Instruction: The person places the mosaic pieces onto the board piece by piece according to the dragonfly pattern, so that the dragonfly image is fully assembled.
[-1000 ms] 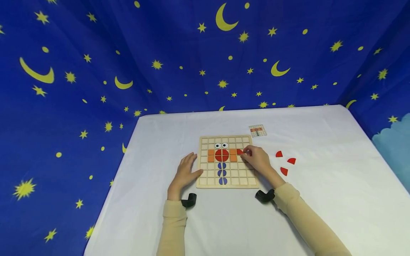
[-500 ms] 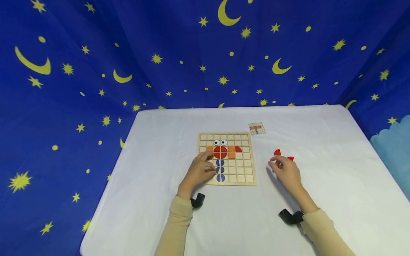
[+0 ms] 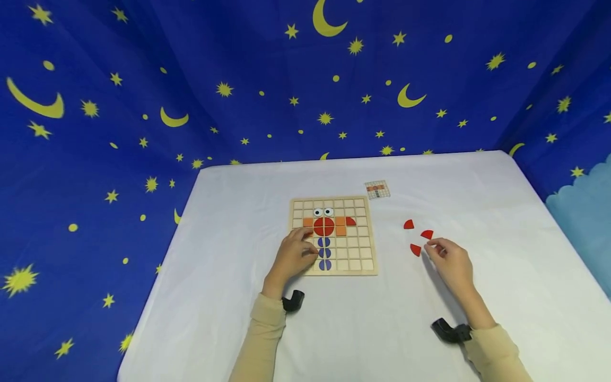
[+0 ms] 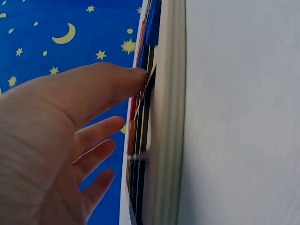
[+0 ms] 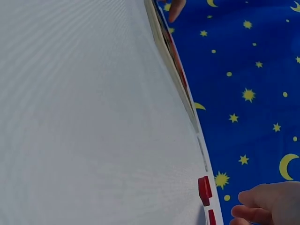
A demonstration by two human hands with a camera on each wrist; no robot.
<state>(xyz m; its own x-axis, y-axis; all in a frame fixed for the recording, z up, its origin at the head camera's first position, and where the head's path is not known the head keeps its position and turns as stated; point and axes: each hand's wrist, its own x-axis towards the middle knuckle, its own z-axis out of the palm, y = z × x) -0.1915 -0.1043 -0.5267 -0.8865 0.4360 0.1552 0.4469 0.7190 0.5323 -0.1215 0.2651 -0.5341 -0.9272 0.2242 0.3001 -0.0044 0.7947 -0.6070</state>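
My left hand (image 3: 293, 254) is over the lower left of a wooden grid board (image 3: 355, 265), its thumb tip beside the middle row of blue half-circles (image 3: 326, 253). In the left wrist view the thumb (image 4: 112, 82) meets the board's surface near a thin tilted edge; the other fingers are spread. My right hand (image 3: 452, 265) is beside three loose red quarter-circles (image 3: 416, 250), fingertips close to them, with no piece visible in it. On the board lie a red circle of quarters (image 3: 323, 227), orange squares (image 3: 340, 226), two eye pieces (image 3: 323, 212) and a single red quarter-circle (image 3: 350, 221).
A small printed card (image 3: 377, 189) with a grid picture lies behind the board's right corner. White cloth (image 3: 229, 223) covers the table, and a blue curtain (image 3: 267, 63) with stars and moons hangs behind. A black wrist mount (image 3: 451, 331) sits at each cuff.
My right hand has left a red quarter-circle on the board and moved right to the loose ones. My left hand has shifted from the board's left edge to over its lower left part.
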